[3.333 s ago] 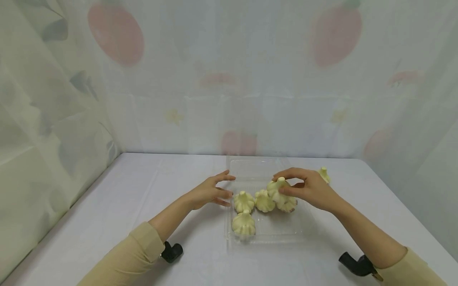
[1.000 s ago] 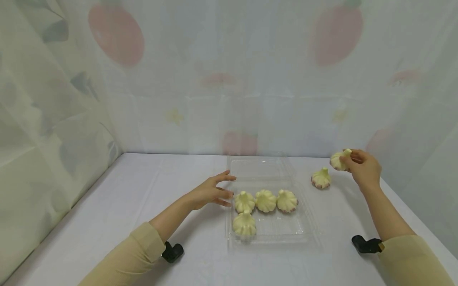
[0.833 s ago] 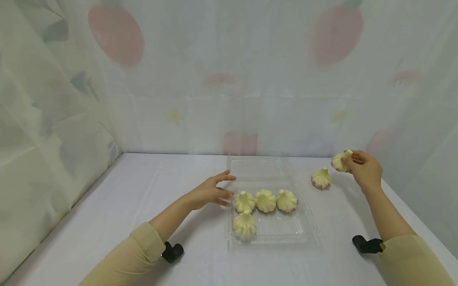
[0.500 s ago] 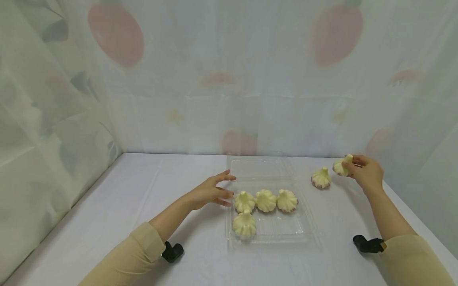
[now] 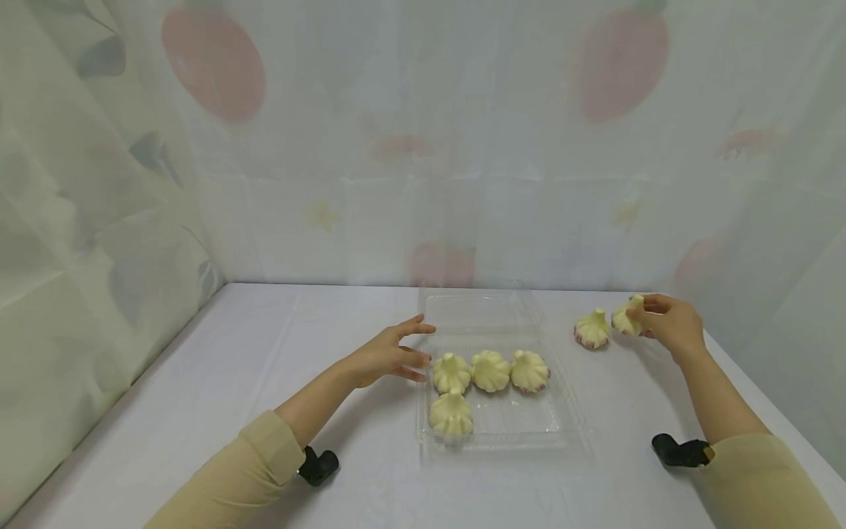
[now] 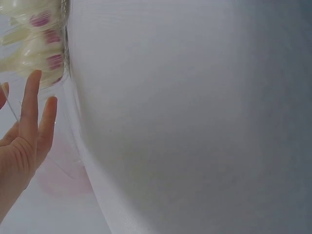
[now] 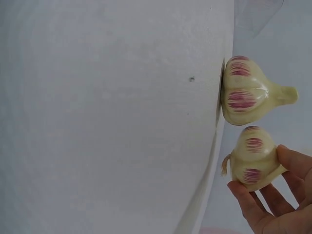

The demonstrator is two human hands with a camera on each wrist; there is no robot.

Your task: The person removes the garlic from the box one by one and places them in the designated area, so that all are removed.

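A clear plastic tray (image 5: pixel 529 433) lies mid-table with several pale garlic bulbs (image 5: pixel 490 370) in it. My left hand (image 5: pixel 390 355) rests at the tray's left edge, fingers straight; in the left wrist view the left hand (image 6: pixel 24 131) sits beside the tray's bulbs (image 6: pixel 41 53). My right hand (image 5: pixel 667 320) pinches a garlic bulb (image 5: pixel 625 318) low over the table at the far right, right next to another bulb (image 5: pixel 593 330) that lies there. The right wrist view shows the held bulb (image 7: pixel 254 158) at my fingertips (image 7: pixel 246 197) and the lying bulb (image 7: pixel 246 92) beside it.
The table carries a white cloth (image 5: pixel 264 353). A patterned sheer curtain (image 5: pixel 423 147) closes off the back and both sides. The tray's open clear lid (image 5: pixel 476 308) lies behind it. Black wrist mounts (image 5: pixel 317 466) sit under both sleeves.
My right hand lifted a garlic bulb out of the tray, carried it to the far right, and has lowered it beside the bulb lying there. The left hand has stayed still.
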